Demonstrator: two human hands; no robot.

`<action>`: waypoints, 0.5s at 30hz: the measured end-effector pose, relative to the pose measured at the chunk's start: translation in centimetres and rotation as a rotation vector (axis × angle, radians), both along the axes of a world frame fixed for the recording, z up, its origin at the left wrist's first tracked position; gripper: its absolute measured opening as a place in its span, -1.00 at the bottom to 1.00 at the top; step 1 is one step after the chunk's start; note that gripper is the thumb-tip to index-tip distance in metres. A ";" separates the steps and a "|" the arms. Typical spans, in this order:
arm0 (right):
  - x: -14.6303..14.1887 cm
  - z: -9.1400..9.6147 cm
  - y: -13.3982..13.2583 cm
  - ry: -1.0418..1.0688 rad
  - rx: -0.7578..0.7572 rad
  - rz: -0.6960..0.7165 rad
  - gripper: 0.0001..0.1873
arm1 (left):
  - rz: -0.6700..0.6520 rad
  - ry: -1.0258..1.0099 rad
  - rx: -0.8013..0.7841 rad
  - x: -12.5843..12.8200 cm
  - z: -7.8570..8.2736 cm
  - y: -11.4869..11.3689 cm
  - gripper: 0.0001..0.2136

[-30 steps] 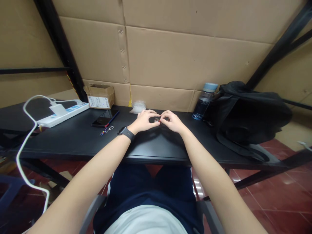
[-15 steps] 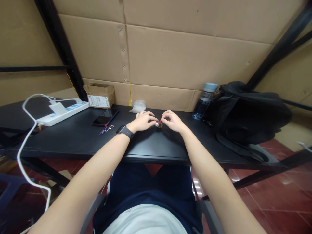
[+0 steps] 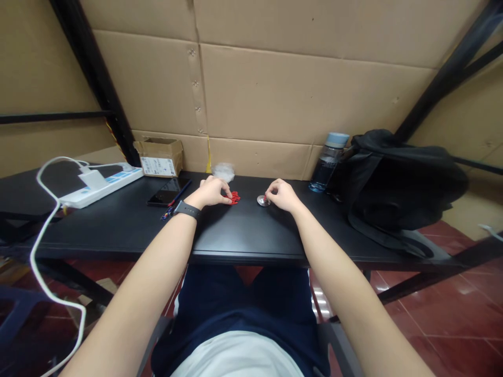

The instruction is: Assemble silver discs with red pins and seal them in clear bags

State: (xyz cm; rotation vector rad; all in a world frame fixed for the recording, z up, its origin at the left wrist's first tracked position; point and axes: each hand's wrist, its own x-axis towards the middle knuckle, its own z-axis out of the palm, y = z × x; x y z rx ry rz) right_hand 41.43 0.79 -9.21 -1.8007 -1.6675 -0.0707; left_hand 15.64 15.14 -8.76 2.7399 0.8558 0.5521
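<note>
My left hand (image 3: pixel 211 191), a dark watch on its wrist, rests on the black table (image 3: pixel 236 230) with its fingers curled and its fingertips on a small red piece (image 3: pixel 234 197). My right hand (image 3: pixel 281 195) lies to the right, fingers pinched at a small round silver piece (image 3: pixel 262 201) that sits on the table. The two hands are apart, with bare tabletop between the red piece and the silver one.
A phone (image 3: pixel 164 192) and a pen lie left of my left hand. Further left are a white power strip (image 3: pixel 101 186) with a cable and a small cardboard box (image 3: pixel 159 156). A water bottle (image 3: pixel 328 162) and a black backpack (image 3: pixel 396 180) stand at the right. Cardboard walls close the back.
My hands were together over one small red and silver object. They have drawn apart: the left moved left with the red piece, the right stays at the silver piece on the table.
</note>
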 end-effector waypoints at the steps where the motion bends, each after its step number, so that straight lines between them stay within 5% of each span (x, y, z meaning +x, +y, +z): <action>1: 0.1 -0.2 0.2 -0.011 0.005 -0.022 -0.89 | -0.010 0.007 0.000 0.1 0.0 -0.1 -0.88; 7: 0.6 -1.0 0.8 -0.039 0.001 -0.099 -0.85 | -0.051 0.019 0.028 0.4 -0.2 -0.1 -0.88; 15: 2.9 0.6 -0.8 -0.025 0.016 -0.183 -0.96 | 0.012 0.077 0.019 -0.5 0.3 0.1 -0.92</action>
